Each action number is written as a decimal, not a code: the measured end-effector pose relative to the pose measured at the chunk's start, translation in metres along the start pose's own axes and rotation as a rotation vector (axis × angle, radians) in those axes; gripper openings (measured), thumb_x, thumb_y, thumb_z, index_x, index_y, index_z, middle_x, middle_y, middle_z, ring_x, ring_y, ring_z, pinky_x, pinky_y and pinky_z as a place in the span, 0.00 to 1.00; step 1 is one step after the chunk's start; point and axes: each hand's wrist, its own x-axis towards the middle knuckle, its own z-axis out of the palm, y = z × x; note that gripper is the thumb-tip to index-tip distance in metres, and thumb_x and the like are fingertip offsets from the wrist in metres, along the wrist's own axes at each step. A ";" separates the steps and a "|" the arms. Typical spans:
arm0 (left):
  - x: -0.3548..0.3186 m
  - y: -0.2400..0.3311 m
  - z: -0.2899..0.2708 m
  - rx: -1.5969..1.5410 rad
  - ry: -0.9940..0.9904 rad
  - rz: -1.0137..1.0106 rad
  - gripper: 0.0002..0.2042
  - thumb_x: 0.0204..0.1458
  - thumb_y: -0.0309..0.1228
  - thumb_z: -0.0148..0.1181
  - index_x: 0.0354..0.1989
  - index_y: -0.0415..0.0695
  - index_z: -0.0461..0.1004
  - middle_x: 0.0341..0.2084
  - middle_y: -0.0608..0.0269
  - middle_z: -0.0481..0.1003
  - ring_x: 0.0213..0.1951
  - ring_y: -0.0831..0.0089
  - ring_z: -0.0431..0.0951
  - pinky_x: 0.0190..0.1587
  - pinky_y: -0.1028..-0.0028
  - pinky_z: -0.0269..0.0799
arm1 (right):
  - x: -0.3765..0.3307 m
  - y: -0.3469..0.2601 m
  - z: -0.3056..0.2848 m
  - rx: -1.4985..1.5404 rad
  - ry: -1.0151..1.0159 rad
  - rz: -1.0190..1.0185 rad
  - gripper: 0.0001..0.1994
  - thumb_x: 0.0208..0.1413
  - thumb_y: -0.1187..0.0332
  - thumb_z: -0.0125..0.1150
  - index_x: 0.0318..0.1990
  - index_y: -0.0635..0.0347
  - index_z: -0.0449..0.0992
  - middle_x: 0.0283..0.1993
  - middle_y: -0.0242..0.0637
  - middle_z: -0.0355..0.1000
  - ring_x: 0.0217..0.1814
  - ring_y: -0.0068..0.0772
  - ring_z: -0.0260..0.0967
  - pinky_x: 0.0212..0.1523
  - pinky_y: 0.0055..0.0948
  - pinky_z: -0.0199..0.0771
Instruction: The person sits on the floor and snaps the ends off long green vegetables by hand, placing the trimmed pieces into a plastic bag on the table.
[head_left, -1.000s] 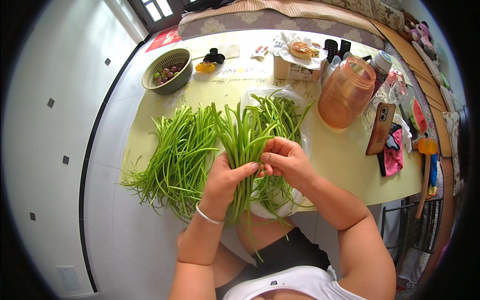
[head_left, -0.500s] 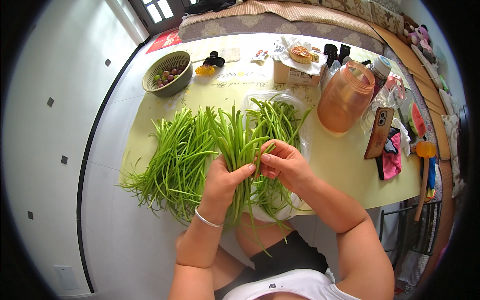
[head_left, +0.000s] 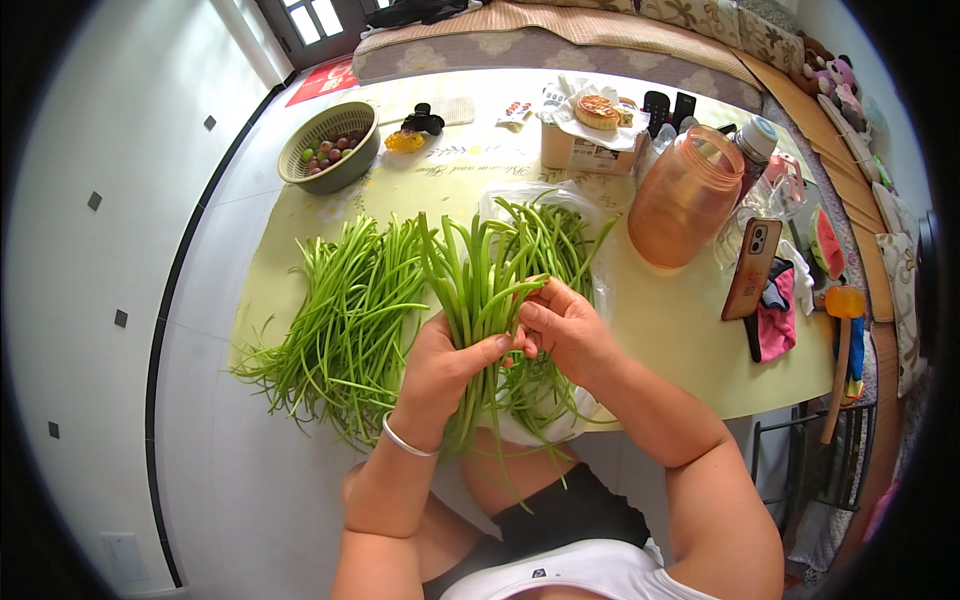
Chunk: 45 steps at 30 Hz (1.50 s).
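Centrally, your left hand (head_left: 445, 355): closed around the middle of a bunch of long green vegetable stems (head_left: 465, 290), thumb across the front, probably to keep them together with their thick cut-looking ends fanned upward.
Your right hand (head_left: 565, 332): thumb and fingertips pinched on a stem (head_left: 527, 287) at the bunch's right side; how many stems are between them is hidden. The pinch seems suited to handling thin stems while your left hand steadies the rest.
The bunch: raised over the middle of the table's near edge, upright, thin ends trailing down toward your lap.
Left heap of stems (head_left: 350, 300): on the pale yellow table (head_left: 690, 350), toward its near left corner, strands spilling past the near edge.
Right heap of stems (head_left: 565, 235): just behind your right hand, on a clear plastic bag (head_left: 602, 285), which perhaps keeps the tabletop clean.
Colander (head_left: 368, 155): at the left edge, its raised wall containing grapes (head_left: 328, 155).
Wide-mouthed orange jar (head_left: 670, 215): right of the bag, upright.
Smartphone (head_left: 752, 268): tilted near the right edge; its support cannot be told.
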 end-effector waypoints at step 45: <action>0.003 -0.008 0.006 0.077 -0.008 -0.086 0.17 0.50 0.20 0.62 0.50 0.34 0.72 0.37 0.58 0.79 0.38 0.70 0.80 0.41 0.74 0.76 | -0.004 0.002 0.010 0.083 0.038 0.030 0.07 0.55 0.73 0.63 0.39 0.59 0.71 0.31 0.29 0.70 0.24 0.16 0.61 0.23 0.20 0.61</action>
